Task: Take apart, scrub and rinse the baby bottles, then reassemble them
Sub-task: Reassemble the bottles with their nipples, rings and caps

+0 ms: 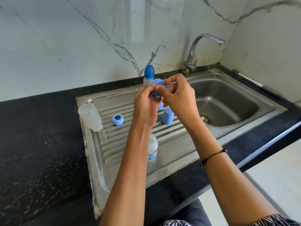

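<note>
1. Stainless steel sink unit with ribbed drainboard [114,152] is my landmark; everything sits on its drainboard, left of the basin. No water visible from the tap, so I judge rinsing over or not begun; can't tell which.
2. Clear plastic bottle body with blue print [153,150], open-topped, stands on the drainboard's near part, under my left forearm. Taken apart, not reassembled.
3. Cloudy clear plastic bottle body [90,117] sits at the drainboard's left edge, no ring on it.
4. Assembled bottle with dark blue domed cap [149,74] stands at the drainboard's far edge. Looks complete, so roughly one of three done.
5. My left hand [145,105] and right hand [177,97], fingers curled, both pinch a light blue plastic screw ring [157,85] above the drainboard's middle; a clear teat seems to be going in, hard to see.
6. Light blue plastic cap [167,115] stands beside the basin edge.
7. Second light blue screw ring [118,119] lies on the ribs, unfitted.
</note>
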`<state>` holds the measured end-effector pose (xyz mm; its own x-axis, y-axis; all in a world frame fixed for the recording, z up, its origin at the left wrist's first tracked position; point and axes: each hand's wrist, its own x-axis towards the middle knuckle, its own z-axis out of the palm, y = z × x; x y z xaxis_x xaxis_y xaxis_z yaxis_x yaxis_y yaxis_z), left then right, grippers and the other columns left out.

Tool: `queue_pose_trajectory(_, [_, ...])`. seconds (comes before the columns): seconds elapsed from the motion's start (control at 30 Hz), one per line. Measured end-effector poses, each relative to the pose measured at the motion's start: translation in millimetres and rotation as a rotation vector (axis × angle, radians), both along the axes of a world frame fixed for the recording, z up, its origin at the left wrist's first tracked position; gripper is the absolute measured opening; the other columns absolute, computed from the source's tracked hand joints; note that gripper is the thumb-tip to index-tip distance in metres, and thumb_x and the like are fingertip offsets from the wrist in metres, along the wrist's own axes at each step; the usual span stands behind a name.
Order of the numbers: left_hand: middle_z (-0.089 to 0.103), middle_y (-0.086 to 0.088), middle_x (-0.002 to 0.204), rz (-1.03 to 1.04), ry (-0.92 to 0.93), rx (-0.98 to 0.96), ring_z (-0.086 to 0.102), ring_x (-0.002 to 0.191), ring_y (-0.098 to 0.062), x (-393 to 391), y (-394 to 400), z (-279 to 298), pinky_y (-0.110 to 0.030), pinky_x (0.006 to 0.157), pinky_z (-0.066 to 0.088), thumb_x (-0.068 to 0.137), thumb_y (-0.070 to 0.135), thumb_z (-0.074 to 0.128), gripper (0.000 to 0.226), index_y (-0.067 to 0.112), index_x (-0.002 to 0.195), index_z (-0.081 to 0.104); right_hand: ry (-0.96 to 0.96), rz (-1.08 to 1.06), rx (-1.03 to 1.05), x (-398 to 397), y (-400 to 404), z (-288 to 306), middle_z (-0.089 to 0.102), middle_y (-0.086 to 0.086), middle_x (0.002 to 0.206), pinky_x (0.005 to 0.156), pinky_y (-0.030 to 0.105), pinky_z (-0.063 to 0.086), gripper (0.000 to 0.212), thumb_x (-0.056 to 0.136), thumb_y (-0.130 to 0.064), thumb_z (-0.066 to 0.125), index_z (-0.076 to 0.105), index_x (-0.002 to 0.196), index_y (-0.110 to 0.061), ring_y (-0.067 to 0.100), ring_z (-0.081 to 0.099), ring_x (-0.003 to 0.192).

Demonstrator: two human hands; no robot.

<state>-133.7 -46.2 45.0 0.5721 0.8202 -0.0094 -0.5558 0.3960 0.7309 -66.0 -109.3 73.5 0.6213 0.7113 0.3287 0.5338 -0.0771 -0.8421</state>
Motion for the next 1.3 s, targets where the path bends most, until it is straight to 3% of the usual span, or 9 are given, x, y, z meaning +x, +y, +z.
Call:
queue_pose_trajectory(0.13, [0.062,-0.007,0.08,0.047,0.137,0.042,0.06,0.074,-0.015,0.7,-4.1,6.0,-0.033,0.081,0.049,0.096,0.018,0.052,0.016,0.01,0.085,0.061,-0.295,-0.029,0.104,-1.2,1.9,-9.4,0.059,-0.001,0.081,0.072,0.041,0.052,0.012,0.078,-0.005,0.066,0.062,0.09,-0.008,0.017,0.059,0.075])
queue_pose_trajectory(0.23, [0.063,-0.002,0.061,0.16,0.149,0.003,0.062,0.064,-0.013,3.8,-4.0,5.6,-0.026,0.066,0.054,0.095,0.012,0.054,0.021,0.007,0.076,0.06,-0.21,-0.041,0.158,-2.0,1.6,-14.4,0.065,0.002,0.084,0.073,0.038,0.054,0.008,0.079,-0.004,0.067,0.066,0.084,-0.011,0.017,0.064,0.078])
queue_pose_trajectory(0.43, [0.063,-0.009,0.075,0.223,0.076,-0.148,0.064,0.068,-0.016,11.6,-9.0,8.0,-0.024,0.06,0.056,0.096,0.013,0.052,0.015,0.004,0.085,0.059,0.063,-0.065,0.242,-3.0,3.2,-11.6,0.066,-0.009,0.073,0.067,0.015,0.05,0.01,0.08,-0.006,0.072,0.066,0.076,-0.014,0.003,0.062,0.07])
queue_pose_trajectory(0.6, [0.064,-0.012,0.083,0.197,0.08,-0.173,0.065,0.079,-0.02,12.4,-10.0,6.9,-0.032,0.075,0.056,0.096,0.013,0.053,0.017,-0.001,0.1,0.06,0.26,-0.048,0.276,1.3,2.2,-14.7,0.069,0.005,0.081,0.073,0.03,0.056,0.014,0.079,0.0,0.067,0.065,0.078,-0.014,0.022,0.065,0.08])
queue_pose_trajectory(0.77, [0.064,-0.016,0.089,0.134,0.129,-0.141,0.064,0.089,-0.027,8.3,-8.0,1.2,-0.037,0.084,0.053,0.097,0.01,0.048,0.03,-0.01,0.118,0.055,0.049,-0.029,0.015,4.1,3.6,-17.1,0.061,-0.003,0.088,0.068,0.017,0.051,0.026,0.083,-0.02,0.07,0.055,0.104,-0.017,0.009,0.061,0.078])
queue_pose_trajectory(0.9, [0.066,-0.013,0.093,0.078,0.218,-0.1,0.065,0.094,-0.024,4.3,-8.5,5.4,-0.037,0.084,0.052,0.095,0.017,0.051,0.025,0.003,0.113,0.061,-0.075,-0.024,0.025,5.0,5.0,-17.3,0.063,0.006,0.086,0.074,0.042,0.055,0.016,0.08,-0.01,0.069,0.058,0.091,-0.011,0.022,0.063,0.08])
queue_pose_trajectory(1.03, [0.066,-0.011,0.083,0.117,0.391,0.045,0.065,0.08,-0.021,-1.3,-5.2,9.1,-0.035,0.076,0.054,0.093,0.015,0.056,0.013,0.009,0.087,0.066,-0.267,-0.009,0.085,9.7,3.8,-22.7,0.061,0.015,0.08,0.072,0.047,0.05,0.01,0.074,0.002,0.068,0.058,0.078,0.005,0.03,0.059,0.077])
queue_pose_trajectory(1.17, [0.06,-0.009,0.07,0.204,0.359,-0.033,0.055,0.062,-0.017,2.3,-9.8,12.1,-0.028,0.06,0.048,0.093,0.011,0.057,0.019,0.008,0.075,0.062,-0.346,-0.078,0.222,5.6,7.3,-33.4,0.054,0.007,0.071,0.06,0.029,0.046,0.012,0.071,0.005,0.067,0.056,0.066,0.004,0.019,0.052,0.064])
queue_pose_trajectory(1.3, [0.062,-0.007,0.072,0.207,0.278,-0.126,0.06,0.065,-0.015,6.2,-13.6,13.0,-0.027,0.063,0.051,0.094,0.013,0.055,0.016,0.009,0.079,0.061,-0.326,-0.117,0.312,3.6,8.3,-37.7,0.056,0.007,0.073,0.057,0.02,0.043,0.009,0.072,0.008,0.064,0.06,0.066,0.002,0.015,0.052,0.064])
